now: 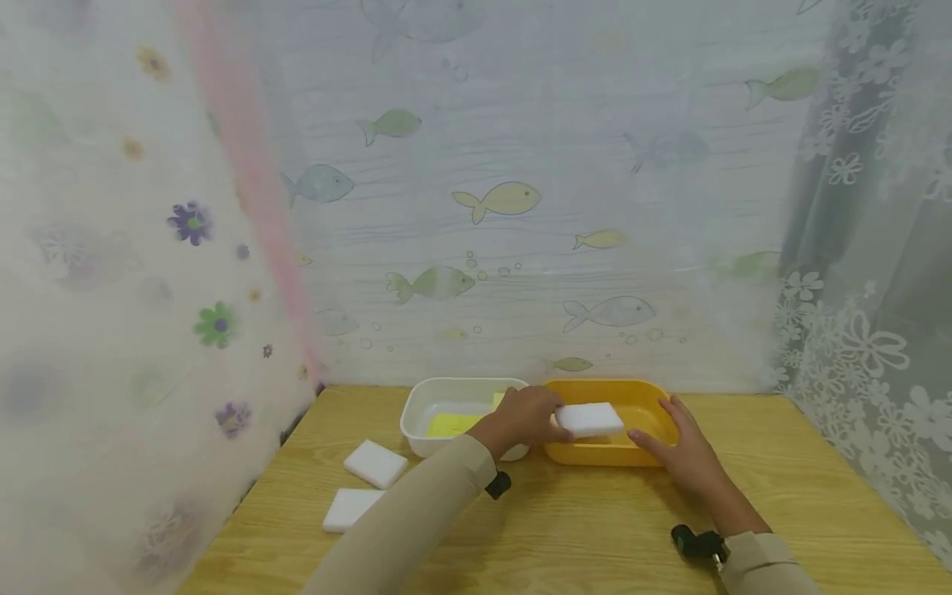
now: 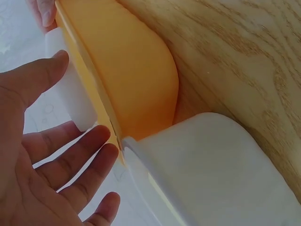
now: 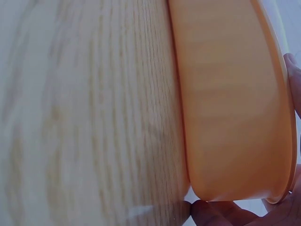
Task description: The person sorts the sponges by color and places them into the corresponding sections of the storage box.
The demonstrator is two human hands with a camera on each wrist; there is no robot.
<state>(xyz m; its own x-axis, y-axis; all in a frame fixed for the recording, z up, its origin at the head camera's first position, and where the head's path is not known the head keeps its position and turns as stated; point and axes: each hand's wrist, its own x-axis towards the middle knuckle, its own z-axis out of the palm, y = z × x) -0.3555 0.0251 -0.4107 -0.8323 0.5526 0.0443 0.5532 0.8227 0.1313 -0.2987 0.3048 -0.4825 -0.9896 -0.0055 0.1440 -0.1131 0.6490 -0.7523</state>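
Note:
A white sponge block [image 1: 590, 420] is pinched between the thumb and fingers of my left hand [image 1: 525, 416], tilted over the orange bin [image 1: 606, 456]. In the left wrist view, the thumb lies along the sponge block [image 2: 75, 94] and the other fingers of the left hand [image 2: 47, 155] spread near the bin's rim. My right hand [image 1: 690, 453] holds the orange bin at its right front corner, thumb at the front rim and fingers around the right end. In the right wrist view, fingertips [image 3: 204, 214] show against the bin's end wall [image 3: 235, 117].
A white bin [image 1: 424, 446] stands against the orange one's left side, with yellow pieces [image 1: 451, 425] in it. Two more white sponge blocks, one farther back [image 1: 375, 464] and one nearer [image 1: 349, 508], lie on the wooden table [image 1: 580, 529]. A fish-patterned curtain [image 1: 491, 248] hangs behind.

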